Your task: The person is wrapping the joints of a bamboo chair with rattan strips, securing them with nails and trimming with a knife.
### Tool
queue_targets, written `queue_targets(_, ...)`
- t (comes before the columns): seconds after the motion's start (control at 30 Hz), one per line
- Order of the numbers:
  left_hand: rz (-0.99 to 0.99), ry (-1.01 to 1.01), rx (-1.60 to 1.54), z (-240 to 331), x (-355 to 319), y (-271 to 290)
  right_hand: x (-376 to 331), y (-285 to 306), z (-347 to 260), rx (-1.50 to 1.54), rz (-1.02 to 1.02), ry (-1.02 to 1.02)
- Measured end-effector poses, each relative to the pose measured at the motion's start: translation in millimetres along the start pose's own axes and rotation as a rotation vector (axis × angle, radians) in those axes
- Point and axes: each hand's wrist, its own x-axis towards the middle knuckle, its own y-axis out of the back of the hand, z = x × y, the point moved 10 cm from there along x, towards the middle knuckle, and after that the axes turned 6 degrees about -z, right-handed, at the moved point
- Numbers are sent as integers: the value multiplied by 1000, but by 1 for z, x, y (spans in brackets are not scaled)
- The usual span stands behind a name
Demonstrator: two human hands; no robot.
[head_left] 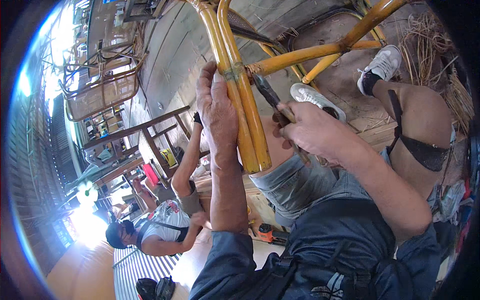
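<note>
Left hand (pixel 216 107) wrapped around the paired yellow rattan poles (pixel 240 95) of a chair frame over the person's lap, right hand (pixel 305 131) gripping a dark tool (pixel 267 92) against the binding (pixel 235 70), co-worker (pixel 165 220) seated beyond, orange drill (pixel 267 233) on the floor.

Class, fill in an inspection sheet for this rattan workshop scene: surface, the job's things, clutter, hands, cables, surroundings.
Surface: grey concrete floor, strewn with fibre scraps.
Job's things: yellow bent-rattan chair frame resting on the person's lap; dark metal hand tool pointed at its bound joint.
Clutter: loose pile of dry straw-coloured rattan strands; orange power tool on the floor.
Hands: left hand grips the paired rattan poles; right hand holds the tool, fingers closed.
Cables: nothing seen.
Surroundings: co-worker in a white printed shirt at a brown wooden frame; unfinished woven chair frames behind.
</note>
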Motion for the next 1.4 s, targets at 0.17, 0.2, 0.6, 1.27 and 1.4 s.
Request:
queue_targets(0.17, 18, -19, -5, 4, -2, -2, 7, -3, 1, -121, -1, -109)
queue_targets(0.2, 27, 9, 25, 5, -4, -3, 8, -1, 1, -95, 28, -119)
queue_targets(0.6, 61, -217, 267, 28, -8, -1, 6, 0, -34, -311, 279, 219)
queue_targets(1.27, -202, 9, 18, 1, 1, -30, -77, 126, -14, -403, 337, -190)
queue_targets(1.4, -107, -123, 109, -5, 7, 1, -47, 72, -18, -345, 179, -116)
